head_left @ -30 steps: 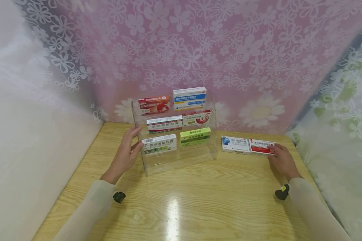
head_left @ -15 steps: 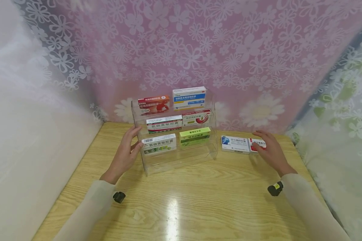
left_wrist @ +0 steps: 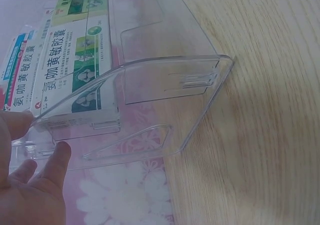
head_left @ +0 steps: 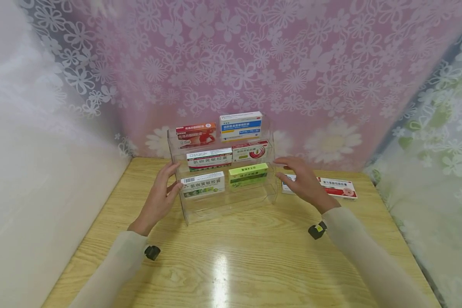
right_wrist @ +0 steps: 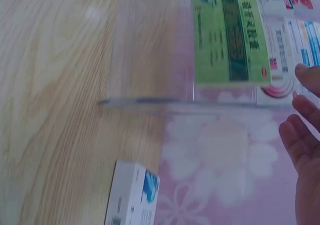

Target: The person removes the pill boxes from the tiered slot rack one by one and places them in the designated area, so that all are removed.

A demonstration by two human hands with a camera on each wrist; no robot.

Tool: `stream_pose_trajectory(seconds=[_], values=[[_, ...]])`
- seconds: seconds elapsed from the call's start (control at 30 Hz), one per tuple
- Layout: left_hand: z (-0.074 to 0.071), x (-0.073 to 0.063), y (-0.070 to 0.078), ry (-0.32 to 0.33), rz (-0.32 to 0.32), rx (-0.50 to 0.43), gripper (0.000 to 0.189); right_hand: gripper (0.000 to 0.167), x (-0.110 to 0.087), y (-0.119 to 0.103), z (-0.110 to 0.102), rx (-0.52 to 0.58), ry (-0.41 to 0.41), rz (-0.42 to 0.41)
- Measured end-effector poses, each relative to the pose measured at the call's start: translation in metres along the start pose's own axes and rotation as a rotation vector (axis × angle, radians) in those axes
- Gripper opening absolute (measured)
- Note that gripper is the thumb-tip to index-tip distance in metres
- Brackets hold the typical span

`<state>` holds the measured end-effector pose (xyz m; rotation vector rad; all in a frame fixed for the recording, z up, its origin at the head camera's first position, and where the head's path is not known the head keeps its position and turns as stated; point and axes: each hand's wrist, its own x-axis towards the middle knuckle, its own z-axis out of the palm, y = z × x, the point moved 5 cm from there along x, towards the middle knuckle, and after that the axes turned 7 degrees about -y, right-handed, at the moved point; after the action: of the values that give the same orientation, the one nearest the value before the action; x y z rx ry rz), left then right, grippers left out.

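A clear plastic tiered display rack (head_left: pixel 219 207) stands on the table with medicine boxes on three tiers. My left hand (head_left: pixel 158 199) holds its left side panel, thumb at the front edge and fingers on the outer side. At the rack's right side, my right hand (head_left: pixel 304 184) has its thumb and fingers spread around the panel edge; contact cannot be told. On the rack are a red box (head_left: pixel 196 136), a white-and-blue box (head_left: pixel 241 128), a white box with dark lettering (head_left: pixel 209 160), a red-and-white box (head_left: pixel 250 152), a white-and-green box (left_wrist: pixel 75 60) and a light green box (right_wrist: pixel 227 35).
Right of the rack, a white box with a blue picture (head_left: pixel 288 188) lies on the wooden table (head_left: pixel 262 252), partly hidden by my right hand. A white-and-red box (head_left: pixel 339 189) lies beside it. A pink flowered curtain (head_left: pixel 231 64) hangs behind.
My right hand has let go of the white-and-red box and moved left to the rack's right side. The left hand and the rack look unmoved.
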<state>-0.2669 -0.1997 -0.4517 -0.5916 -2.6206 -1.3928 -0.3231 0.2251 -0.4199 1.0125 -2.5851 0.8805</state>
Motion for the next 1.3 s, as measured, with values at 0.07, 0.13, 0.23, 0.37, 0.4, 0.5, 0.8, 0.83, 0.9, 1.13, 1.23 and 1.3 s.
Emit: stream_pose_trajectory(seconds=[0.07,0.13,0.23,0.37,0.4,0.5,0.8,0.83,0.9,1.13,1.23,1.3], values=[[0.0,0.0,0.0,-0.002,-0.001,-0.002,0.062,0.045,0.007,-0.007,0.006,0.012,-0.008,-0.017],[0.0,0.0,-0.001,-0.001,0.0,-0.004,0.062,0.044,0.014,-0.013,0.012,0.018,-0.025,-0.022],[0.001,0.0,-0.002,0.0,-0.001,-0.004,0.062,0.046,0.021,-0.018,0.022,-0.005,-0.073,-0.018],[0.001,0.0,-0.004,0.002,0.002,0.001,0.062,0.05,0.028,-0.019,0.036,-0.074,-0.148,-0.001],[0.001,0.0,-0.004,0.002,0.004,0.001,0.062,0.05,0.029,-0.019,0.038,-0.096,-0.159,0.001],[0.001,0.0,-0.004,0.002,0.01,0.001,0.062,0.049,0.033,-0.02,0.042,-0.154,-0.184,0.011],[0.002,0.001,-0.004,0.0,0.007,-0.001,0.062,0.036,0.038,-0.026,0.044,-0.173,-0.171,-0.031],[0.002,0.001,-0.004,0.0,0.006,-0.002,0.062,0.036,0.038,-0.026,0.043,-0.161,-0.164,-0.041],[0.002,0.001,-0.005,0.0,0.002,-0.004,0.062,0.036,0.037,-0.026,0.041,-0.142,-0.145,-0.053],[0.002,0.002,-0.005,0.0,0.005,-0.008,0.061,0.036,0.031,-0.021,0.009,0.003,-0.07,-0.021],[0.002,0.002,-0.006,0.003,0.01,-0.006,0.061,0.036,0.023,-0.017,-0.011,0.1,-0.056,0.053],[0.002,0.002,-0.006,0.006,0.014,-0.005,0.06,0.036,0.016,-0.011,-0.025,0.128,-0.039,0.092]])
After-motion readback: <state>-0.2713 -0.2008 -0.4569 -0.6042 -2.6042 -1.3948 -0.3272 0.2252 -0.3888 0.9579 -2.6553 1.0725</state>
